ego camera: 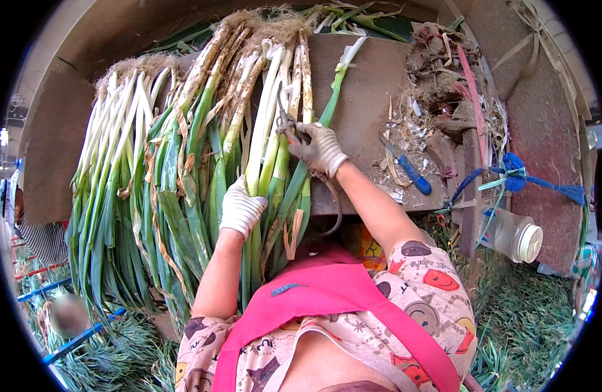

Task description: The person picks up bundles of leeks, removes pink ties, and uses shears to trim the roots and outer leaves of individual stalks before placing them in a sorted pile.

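Observation:
My left hand, in a striped glove, is closed around the green-white stalks of peeled leeks or large green onions. My right hand, in a dirty striped glove, holds a dark metal tool, perhaps scissors, its pointed end over the white stalks. Beside my left hand lie unpeeled stalks with soil and roots. Cleaner white stalks with roots lie farther left, leaves hanging over the table's near edge. A single stalk slants up past my right hand.
On the brown table, a blue-handled knife lies among scraps at right. Beyond are a dirty debris heap, blue cord and a clear plastic jar. Many green leaves cover the ground. Another person is at lower left.

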Tool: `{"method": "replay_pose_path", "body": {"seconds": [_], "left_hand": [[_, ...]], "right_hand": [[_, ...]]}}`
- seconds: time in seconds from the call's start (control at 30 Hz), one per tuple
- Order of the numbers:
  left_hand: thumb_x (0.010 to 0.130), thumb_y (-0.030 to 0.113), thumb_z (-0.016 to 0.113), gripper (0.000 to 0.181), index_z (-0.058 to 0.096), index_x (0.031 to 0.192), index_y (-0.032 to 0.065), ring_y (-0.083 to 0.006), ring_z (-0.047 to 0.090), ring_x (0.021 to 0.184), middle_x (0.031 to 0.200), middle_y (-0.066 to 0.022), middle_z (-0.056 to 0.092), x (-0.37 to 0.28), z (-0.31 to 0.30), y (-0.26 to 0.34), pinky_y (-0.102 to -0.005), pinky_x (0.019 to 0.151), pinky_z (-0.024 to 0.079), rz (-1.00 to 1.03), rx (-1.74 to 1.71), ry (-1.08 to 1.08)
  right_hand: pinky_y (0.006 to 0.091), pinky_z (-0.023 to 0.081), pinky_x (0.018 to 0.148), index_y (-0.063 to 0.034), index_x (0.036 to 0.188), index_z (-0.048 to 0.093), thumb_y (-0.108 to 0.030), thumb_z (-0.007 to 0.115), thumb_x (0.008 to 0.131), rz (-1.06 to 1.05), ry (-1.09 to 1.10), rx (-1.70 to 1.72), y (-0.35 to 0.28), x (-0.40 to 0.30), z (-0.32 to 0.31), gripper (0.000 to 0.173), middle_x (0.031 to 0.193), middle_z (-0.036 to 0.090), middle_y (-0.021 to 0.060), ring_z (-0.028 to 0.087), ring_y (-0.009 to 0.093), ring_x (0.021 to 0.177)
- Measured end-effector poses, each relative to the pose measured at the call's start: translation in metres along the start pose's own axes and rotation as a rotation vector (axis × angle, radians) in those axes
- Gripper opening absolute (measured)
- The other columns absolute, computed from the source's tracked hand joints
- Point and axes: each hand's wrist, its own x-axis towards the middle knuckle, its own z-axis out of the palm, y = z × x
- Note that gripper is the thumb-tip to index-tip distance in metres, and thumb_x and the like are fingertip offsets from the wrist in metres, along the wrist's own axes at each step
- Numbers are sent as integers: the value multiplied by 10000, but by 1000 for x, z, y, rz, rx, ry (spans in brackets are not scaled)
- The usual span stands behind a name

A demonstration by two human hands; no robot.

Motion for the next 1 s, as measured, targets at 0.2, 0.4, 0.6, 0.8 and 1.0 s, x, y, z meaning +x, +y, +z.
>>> {"method": "replay_pose_path", "body": {"seconds": [0.2, 0.4, 0.6, 0.8, 1.0], "left_hand": [[679, 142, 744, 617, 594, 1261, 1, -357, 678, 955, 1049, -213, 702, -2, 6, -5, -387, 886, 523, -10, 326, 107], [705, 180, 722, 601, 589, 1266, 8, -397, 665, 971, 1044, -239, 690, -14, 12, 10, -417, 881, 524, -7, 557, 181], [713, 170, 729, 554, 604, 1231, 18, -383, 674, 936, 1025, -215, 700, -19, 11, 16, -413, 854, 529, -48, 404, 163], [719, 181, 740, 582, 594, 1257, 15, -383, 670, 974, 1069, -220, 697, -22, 17, 8, -404, 885, 524, 8, 584, 236], [694, 59, 713, 518, 618, 1200, 2, -245, 676, 855, 989, -127, 717, -22, 3, 13, -326, 821, 528, -12, 141, 91]], "right_hand": [[389, 528, 818, -32, 990, 712, -325, 761, 790, 22, 137, 479, 4, 23, 10, 358, 923, 671, 225, 658, 319, 851], [392, 547, 812, -69, 1028, 718, -290, 758, 788, -25, 108, -119, -4, 5, 2, 328, 904, 683, 191, 670, 309, 847], [346, 566, 830, -62, 1085, 694, -165, 742, 812, 166, 4, 256, -23, -21, -5, 296, 959, 700, 128, 672, 214, 871], [403, 543, 787, -32, 1086, 688, -208, 771, 731, -55, 144, -43, -9, -17, 9, 405, 931, 676, 211, 670, 324, 855], [367, 525, 827, -102, 1085, 692, -184, 755, 762, -72, 117, 156, -1, -47, 2, 339, 956, 662, 153, 654, 279, 930]]}}
